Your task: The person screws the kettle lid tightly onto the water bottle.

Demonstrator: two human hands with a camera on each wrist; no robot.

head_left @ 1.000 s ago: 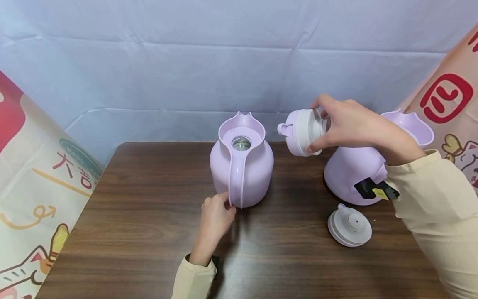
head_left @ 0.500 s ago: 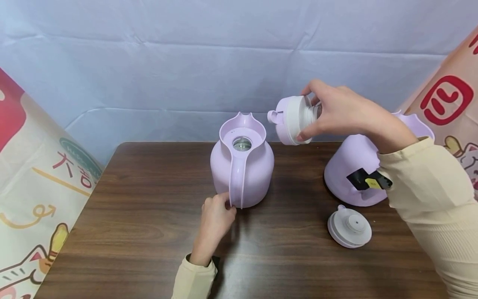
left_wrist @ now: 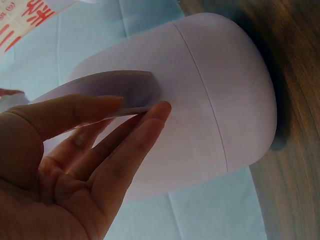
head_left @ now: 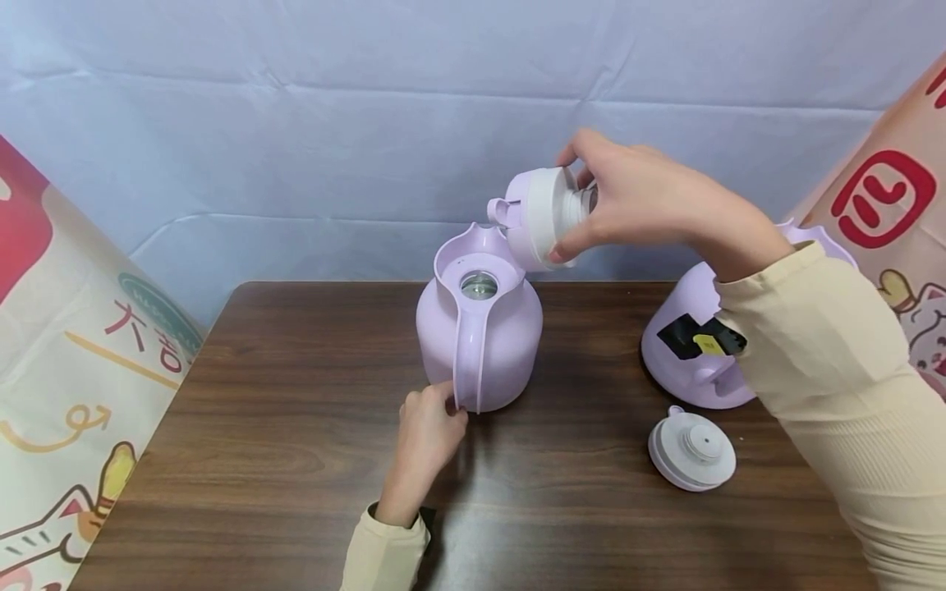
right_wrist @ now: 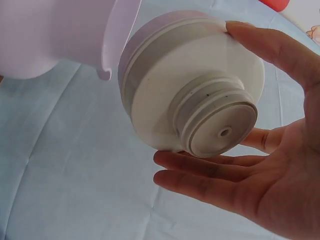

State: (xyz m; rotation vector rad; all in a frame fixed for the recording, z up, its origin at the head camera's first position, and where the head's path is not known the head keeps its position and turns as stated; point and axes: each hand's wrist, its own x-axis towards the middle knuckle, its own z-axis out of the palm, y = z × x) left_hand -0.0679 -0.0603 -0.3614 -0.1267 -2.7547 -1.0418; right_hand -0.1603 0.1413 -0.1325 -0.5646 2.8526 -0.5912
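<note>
A light purple thermos jug point(head_left: 510, 345) stands upright with its round mouth uncovered. At the lower end of its handle point(head_left: 468, 353), my left hand point(head_left: 430, 428) pinches the edge between thumb and fingers, plain in the left wrist view. My right hand point(head_left: 650, 197) grips a white and purple jug lid point(head_left: 543, 209) by its rim, tilted on its side. The lid's threaded plug point(right_wrist: 215, 117) points towards my right palm in the right wrist view. In the head view the lid overlaps the right side of the jug's spout rim point(head_left: 480, 240).
Another purple jug point(head_left: 676, 353) stands at the right, partly behind my right arm. In front of it a second lid point(head_left: 692, 450) lies plug up on the wooden table point(head_left: 281, 460). Pale cloth point(head_left: 332, 148) hangs behind the table, with printed cloth point(head_left: 887, 197) at the sides.
My right hand has carried the lid left and upward, from beside the second jug to the near jug's rim. The left hand stays on the handle.
</note>
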